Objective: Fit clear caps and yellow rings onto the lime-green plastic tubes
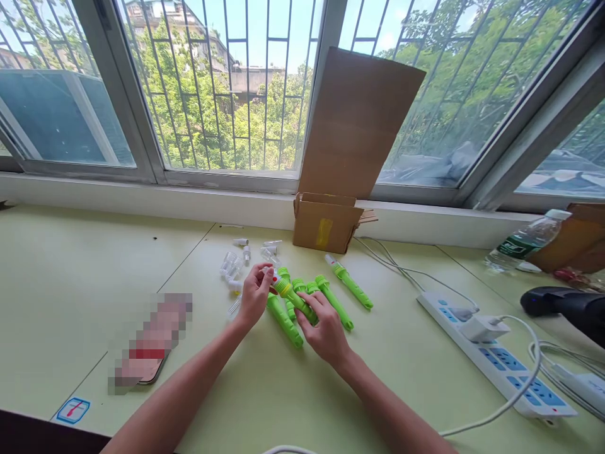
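Observation:
In the head view, my left hand (256, 295) pinches the clear end piece, marked with a red spot, at the upper end of a green plastic tube (295, 296). My right hand (325, 326) is wrapped round the lower part of that same tube, which slants between both hands. Several similar green tubes (286, 323) lie beneath and beside it, some with threaded ends showing. One tube with a clear tip (352, 285) lies apart at the right. Left of my hands are several clear plastic caps (229, 262), loosely scattered. My left fingers partly hide the end piece.
A cardboard box (326, 222) with a raised flap stands against the window sill. At right are a white power strip (491, 353) with cables and a water bottle (527, 243). A blurred-out phone-like object (154, 343) lies at left on the pale green table (227, 403).

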`<state>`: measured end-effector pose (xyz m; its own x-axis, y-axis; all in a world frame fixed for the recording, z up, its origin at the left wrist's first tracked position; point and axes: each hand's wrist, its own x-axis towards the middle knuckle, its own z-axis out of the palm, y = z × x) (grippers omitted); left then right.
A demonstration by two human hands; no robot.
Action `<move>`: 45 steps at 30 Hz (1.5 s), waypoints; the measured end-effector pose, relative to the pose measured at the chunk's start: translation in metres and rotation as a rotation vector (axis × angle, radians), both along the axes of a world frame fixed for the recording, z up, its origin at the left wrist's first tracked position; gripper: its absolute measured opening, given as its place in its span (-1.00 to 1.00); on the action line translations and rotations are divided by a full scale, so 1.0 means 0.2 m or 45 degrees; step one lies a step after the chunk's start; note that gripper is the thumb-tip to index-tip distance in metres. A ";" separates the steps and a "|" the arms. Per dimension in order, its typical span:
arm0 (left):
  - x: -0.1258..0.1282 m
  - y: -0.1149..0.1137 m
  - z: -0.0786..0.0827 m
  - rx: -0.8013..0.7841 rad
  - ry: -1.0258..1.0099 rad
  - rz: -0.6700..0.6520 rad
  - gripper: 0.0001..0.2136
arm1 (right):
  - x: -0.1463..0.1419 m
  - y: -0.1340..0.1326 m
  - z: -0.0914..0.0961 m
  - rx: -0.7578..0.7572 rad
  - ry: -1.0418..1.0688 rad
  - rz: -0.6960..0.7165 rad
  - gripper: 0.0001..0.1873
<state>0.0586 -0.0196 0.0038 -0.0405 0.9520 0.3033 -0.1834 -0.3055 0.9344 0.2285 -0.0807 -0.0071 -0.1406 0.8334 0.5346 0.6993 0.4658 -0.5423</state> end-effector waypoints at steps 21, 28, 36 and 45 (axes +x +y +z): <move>-0.01 -0.01 0.02 0.041 0.000 -0.072 -0.61 | 0.00 0.00 -0.01 -0.032 0.092 0.024 -0.69; -0.02 -0.03 0.05 0.068 0.084 -0.071 -0.60 | 0.02 0.01 -0.01 -0.012 0.084 0.057 -0.67; -0.03 -0.05 0.08 0.180 0.299 0.016 -0.61 | 0.01 0.02 0.00 0.007 0.066 0.011 -0.73; -0.07 -0.04 0.07 0.364 1.414 0.500 -0.69 | 0.02 0.03 0.00 0.034 0.150 -0.076 -0.75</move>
<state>0.0447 -0.0285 0.0182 0.1047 0.8262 0.5536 0.8268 -0.3816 0.4132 0.2321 -0.0745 -0.0072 -0.0259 0.8236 0.5665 0.6584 0.4405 -0.6103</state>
